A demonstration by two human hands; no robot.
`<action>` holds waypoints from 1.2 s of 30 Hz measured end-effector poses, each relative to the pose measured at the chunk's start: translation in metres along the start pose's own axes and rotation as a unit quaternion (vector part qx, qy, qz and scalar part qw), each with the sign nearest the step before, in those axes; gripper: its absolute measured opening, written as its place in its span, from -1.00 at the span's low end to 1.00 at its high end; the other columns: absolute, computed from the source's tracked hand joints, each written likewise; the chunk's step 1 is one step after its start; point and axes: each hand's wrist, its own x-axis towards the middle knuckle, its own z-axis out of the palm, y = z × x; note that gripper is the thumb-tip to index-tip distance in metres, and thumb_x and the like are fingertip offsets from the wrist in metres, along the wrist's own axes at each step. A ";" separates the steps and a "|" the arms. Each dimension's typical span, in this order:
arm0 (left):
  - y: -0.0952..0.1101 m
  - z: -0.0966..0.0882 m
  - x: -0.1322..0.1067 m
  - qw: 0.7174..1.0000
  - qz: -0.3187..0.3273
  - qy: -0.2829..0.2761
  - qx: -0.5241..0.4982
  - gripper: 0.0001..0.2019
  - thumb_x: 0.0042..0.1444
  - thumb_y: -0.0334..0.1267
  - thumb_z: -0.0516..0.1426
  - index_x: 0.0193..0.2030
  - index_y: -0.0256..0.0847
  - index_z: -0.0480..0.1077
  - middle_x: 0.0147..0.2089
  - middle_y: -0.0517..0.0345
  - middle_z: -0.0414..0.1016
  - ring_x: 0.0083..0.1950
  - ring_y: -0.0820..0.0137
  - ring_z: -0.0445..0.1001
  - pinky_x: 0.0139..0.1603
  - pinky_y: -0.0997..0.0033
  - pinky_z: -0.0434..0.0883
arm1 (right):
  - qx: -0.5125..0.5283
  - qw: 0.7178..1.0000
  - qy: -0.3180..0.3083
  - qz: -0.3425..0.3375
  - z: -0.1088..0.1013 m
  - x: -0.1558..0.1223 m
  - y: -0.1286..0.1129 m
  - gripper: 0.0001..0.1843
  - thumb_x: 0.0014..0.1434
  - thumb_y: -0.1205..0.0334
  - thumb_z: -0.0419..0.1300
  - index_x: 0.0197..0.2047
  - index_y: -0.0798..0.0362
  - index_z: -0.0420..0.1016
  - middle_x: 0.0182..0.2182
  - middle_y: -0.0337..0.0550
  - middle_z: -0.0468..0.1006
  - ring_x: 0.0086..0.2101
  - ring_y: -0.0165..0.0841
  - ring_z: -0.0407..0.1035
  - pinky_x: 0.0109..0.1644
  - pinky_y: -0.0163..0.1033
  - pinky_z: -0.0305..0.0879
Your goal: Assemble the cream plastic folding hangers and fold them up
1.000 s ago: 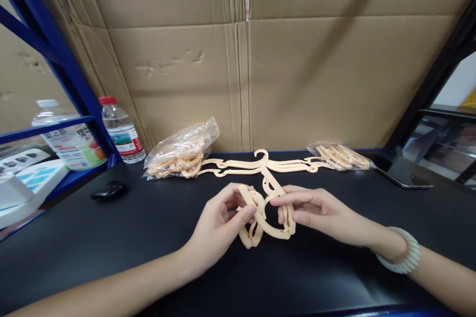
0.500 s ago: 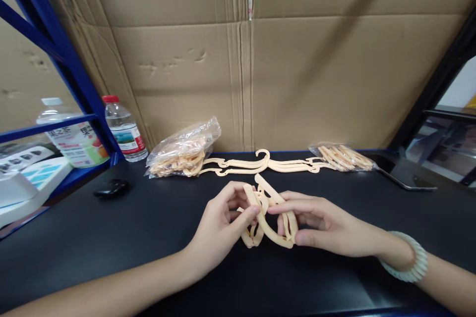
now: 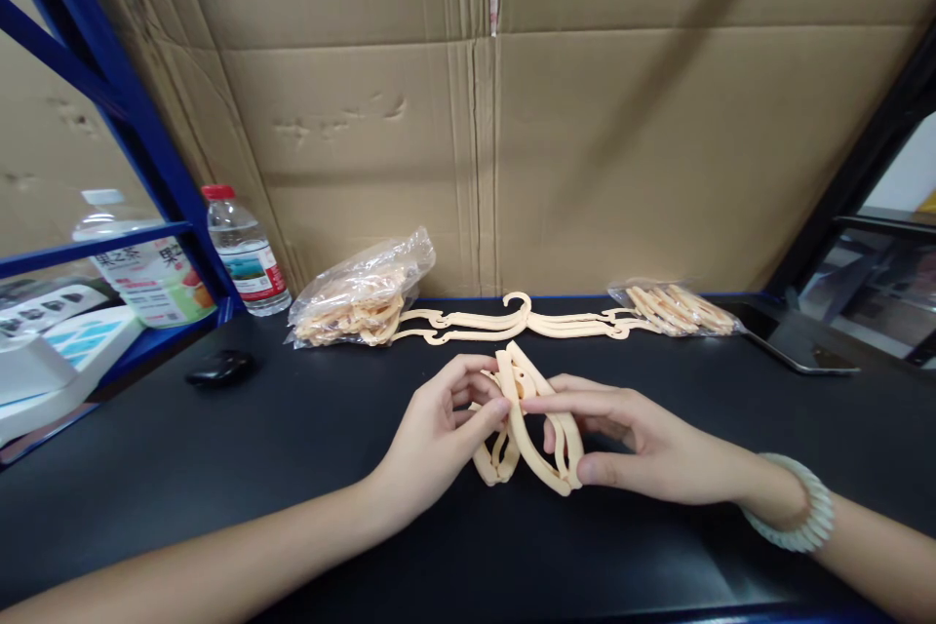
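Between my two hands is a cream folding hanger [image 3: 537,453], its curved arms folded in and held just above the black table. My left hand [image 3: 443,429] pinches it near the middle with thumb and fingertips; the other fingers curl behind. On the far side, my right hand [image 3: 633,444] grips the right arms, with the index finger laid across the front piece and the thumb at the lower bend. Part of the hanger is hidden behind my fingers. Behind it, unfolded hangers [image 3: 483,323] lie spread on the table, a hook standing up at their centre.
A clear bag of cream hangers [image 3: 358,302] lies at the back left, another bag [image 3: 677,310] at the back right beside a dark phone [image 3: 797,341]. A red-capped bottle [image 3: 247,258] and black mouse [image 3: 219,370] are left. A cardboard wall [image 3: 366,136] closes the back.
The upper ends of the hanger's front and back pieces have come closer together. My right index finger has shifted slightly left onto the front piece.
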 end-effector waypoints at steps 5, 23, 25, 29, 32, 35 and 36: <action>0.004 -0.007 0.001 0.997 0.045 0.020 0.054 -0.75 0.16 -0.30 0.15 -0.01 -0.22 0.34 -0.21 0.09 0.50 -0.13 0.34 0.52 -0.05 0.31 0.49 | 0.052 0.996 0.069 0.009 -0.007 -0.001 0.013 -0.53 0.24 0.13 0.20 0.21 -0.08 0.36 -0.19 -0.15 0.39 -0.21 -0.39 0.38 -0.05 -0.18 0.39; 0.003 -0.012 -0.011 0.884 0.177 -0.152 0.405 -0.75 0.15 -0.36 0.12 -0.01 -0.13 0.37 0.03 0.08 0.45 0.06 0.25 0.38 0.11 0.19 0.31 | -0.310 0.948 0.030 0.063 -0.016 -0.005 0.019 -0.56 0.33 -0.04 0.02 0.21 -0.10 0.34 -0.23 -0.14 0.42 -0.14 -0.28 0.28 0.01 -0.12 0.21; 0.004 -0.011 -0.014 0.872 0.165 -0.165 0.430 -0.72 0.11 -0.32 0.17 -0.01 -0.13 0.37 0.07 0.07 0.43 0.07 0.22 0.37 0.11 0.16 0.30 | -0.336 0.940 0.007 0.065 -0.015 -0.005 0.016 -0.52 0.32 -0.07 0.02 0.25 -0.12 0.29 -0.21 -0.14 0.43 -0.14 -0.26 0.26 0.03 -0.09 0.18; 0.006 -0.009 -0.018 0.859 0.147 -0.175 0.458 -0.66 0.07 -0.32 0.18 0.02 -0.11 0.36 0.11 0.08 0.40 0.08 0.20 0.37 0.10 0.14 0.30 | -0.358 0.931 -0.016 0.061 -0.014 -0.003 0.012 -0.41 0.26 -0.13 0.10 0.29 -0.12 0.22 -0.16 -0.13 0.42 -0.12 -0.24 0.26 0.03 -0.08 0.16; 0.006 -0.009 -0.018 0.853 0.143 -0.180 0.468 -0.68 0.10 -0.33 0.16 0.02 -0.11 0.36 0.11 0.10 0.41 0.08 0.22 0.38 0.09 0.16 0.31 | -0.359 0.932 -0.017 0.050 -0.014 -0.003 0.013 -0.35 0.20 -0.15 0.16 0.28 -0.08 0.23 -0.15 -0.12 0.42 -0.11 -0.24 0.26 0.03 -0.09 0.17; 0.005 -0.010 -0.017 0.847 0.146 -0.179 0.479 -0.69 0.12 -0.34 0.13 0.03 -0.10 0.36 0.11 0.11 0.41 0.09 0.24 0.38 0.09 0.17 0.31 | -0.361 0.932 -0.012 0.042 -0.013 -0.002 0.017 -0.40 0.22 -0.13 0.15 0.25 -0.05 0.28 -0.16 -0.11 0.42 -0.12 -0.25 0.26 0.03 -0.10 0.19; 0.004 -0.010 -0.017 0.845 0.148 -0.178 0.482 -0.68 0.13 -0.34 0.13 0.04 -0.10 0.36 0.12 0.11 0.41 0.09 0.24 0.38 0.09 0.17 0.31 | -0.361 0.932 -0.009 0.040 -0.013 -0.002 0.019 -0.42 0.24 -0.11 0.14 0.24 -0.05 0.29 -0.16 -0.11 0.41 -0.12 -0.26 0.26 0.03 -0.11 0.20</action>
